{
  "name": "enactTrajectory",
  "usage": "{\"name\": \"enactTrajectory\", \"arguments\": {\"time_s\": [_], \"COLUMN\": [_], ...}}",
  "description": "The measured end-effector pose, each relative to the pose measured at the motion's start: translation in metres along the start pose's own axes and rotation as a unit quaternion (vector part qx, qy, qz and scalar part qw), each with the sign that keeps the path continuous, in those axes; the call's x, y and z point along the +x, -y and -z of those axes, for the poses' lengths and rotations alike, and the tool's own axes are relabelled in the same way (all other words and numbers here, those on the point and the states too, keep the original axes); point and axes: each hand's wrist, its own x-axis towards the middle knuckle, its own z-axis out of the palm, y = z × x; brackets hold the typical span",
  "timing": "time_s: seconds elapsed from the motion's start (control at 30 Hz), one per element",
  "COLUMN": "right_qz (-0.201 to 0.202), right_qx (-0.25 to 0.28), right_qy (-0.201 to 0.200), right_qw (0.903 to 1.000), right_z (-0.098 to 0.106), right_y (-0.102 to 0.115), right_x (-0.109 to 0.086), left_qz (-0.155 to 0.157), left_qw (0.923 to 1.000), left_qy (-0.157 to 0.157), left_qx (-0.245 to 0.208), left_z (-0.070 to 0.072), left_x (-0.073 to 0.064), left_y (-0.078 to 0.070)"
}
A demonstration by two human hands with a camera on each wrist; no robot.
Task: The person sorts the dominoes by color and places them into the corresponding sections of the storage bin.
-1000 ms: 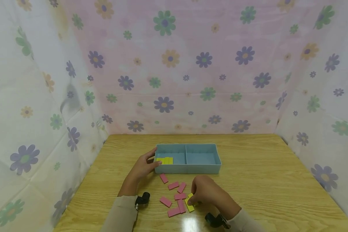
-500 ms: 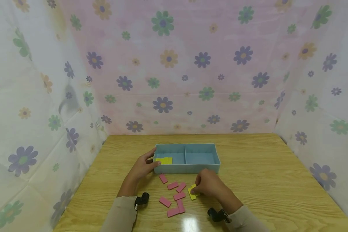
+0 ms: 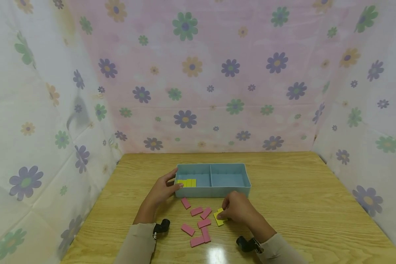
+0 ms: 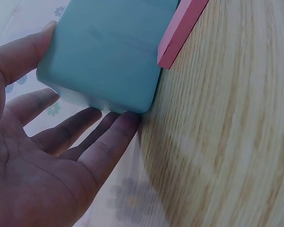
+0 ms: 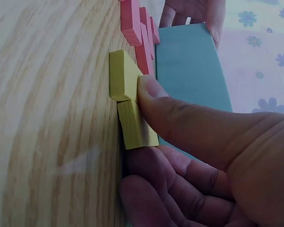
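Observation:
My left hand [image 3: 163,189] grips the left end of a two-compartment blue box [image 3: 214,193], its thumb at the front rim and its other fingers against the end wall. Several yellow blocks [image 3: 190,183] stand side by side in the box's left compartment. In front of the box, my right hand [image 3: 240,209] pinches a pair of flat yellow blocks [image 5: 138,125] between thumb and fingers, low over the table. In the right wrist view the two touch end to end. Fingers partly cover them in the head view. Several flat pink blocks [image 3: 204,223] lie scattered to their left.
The wooden table [image 3: 303,205] ends at a flowered cloth backdrop [image 3: 214,106] at the back and sides. One pink block [image 4: 182,33] lies close to the box's front wall. A black wrist camera [image 3: 245,244] sits on each wrist.
My right hand has moved forward toward the box, and the yellow blocks have come along, away from the pink ones. The left hand stays on the box.

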Motion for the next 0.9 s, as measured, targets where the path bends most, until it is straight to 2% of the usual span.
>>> {"name": "enactTrajectory", "arguments": {"time_s": [0.3, 0.63, 0.9], "right_qz": [-0.011, -0.004, -0.002], "right_qx": [-0.008, -0.025, -0.032], "right_qy": [-0.011, -0.030, -0.038], "right_qw": [0.9999, 0.9992, 0.9988], "right_z": [-0.0010, -0.0016, -0.0029], "right_y": [0.0036, 0.0076, 0.0071], "right_x": [-0.0007, -0.0012, -0.0001], "left_qz": [-0.005, -0.005, 0.001], "left_qw": [1.0000, 0.9999, 1.0000], "left_qy": [0.005, 0.004, 0.002], "left_qx": [0.000, 0.013, 0.005], "left_z": [0.0011, 0.0011, 0.0015], "left_x": [0.0015, 0.0000, 0.0010], "left_y": [0.0027, 0.0004, 0.0010]}}
